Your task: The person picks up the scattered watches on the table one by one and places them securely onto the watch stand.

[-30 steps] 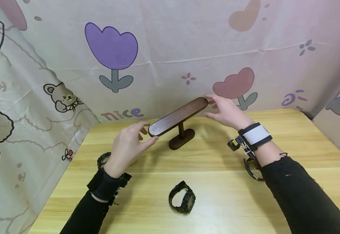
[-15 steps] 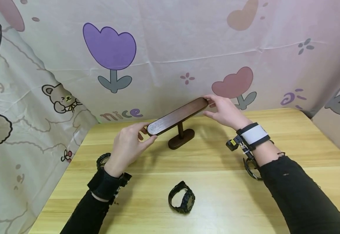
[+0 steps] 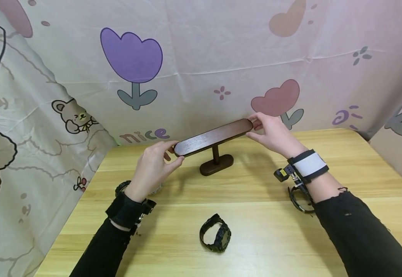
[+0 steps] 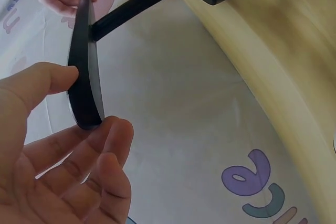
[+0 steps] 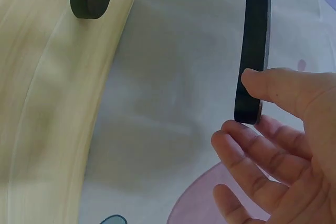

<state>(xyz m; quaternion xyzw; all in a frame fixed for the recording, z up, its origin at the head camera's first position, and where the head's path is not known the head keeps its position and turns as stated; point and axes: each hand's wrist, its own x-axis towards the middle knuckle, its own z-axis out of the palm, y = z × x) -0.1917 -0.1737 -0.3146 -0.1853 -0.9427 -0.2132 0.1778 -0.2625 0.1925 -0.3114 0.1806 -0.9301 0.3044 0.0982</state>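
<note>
A dark brown wooden display stand (image 3: pixel 215 136) stands near the back of the table, its long rounded bar on a short post over an oval base (image 3: pixel 216 165). My left hand (image 3: pixel 152 165) pinches the bar's left end; in the left wrist view the thumb presses one edge and fingertips touch the end. At the other end, my right hand (image 3: pixel 273 134) holds the bar the same way, with its thumb on the edge in the right wrist view. The bar slants, its right end farther back. A black watch (image 3: pixel 225 238) lies on its side at the front.
Behind my left wrist, another black watch (image 3: pixel 120 187) is partly hidden, with a pale metallic piece (image 3: pixel 157 189) beside the hand. A dark strap loop (image 3: pixel 294 202) lies under my right forearm. A printed cloth (image 3: pixel 194 46) hangs behind the wooden table (image 3: pixel 173 223).
Both hands have closed in on the bar's ends. The stand has turned a little, its bar's right end moving right and nearer, so it slants less. The front watch has stayed put.
</note>
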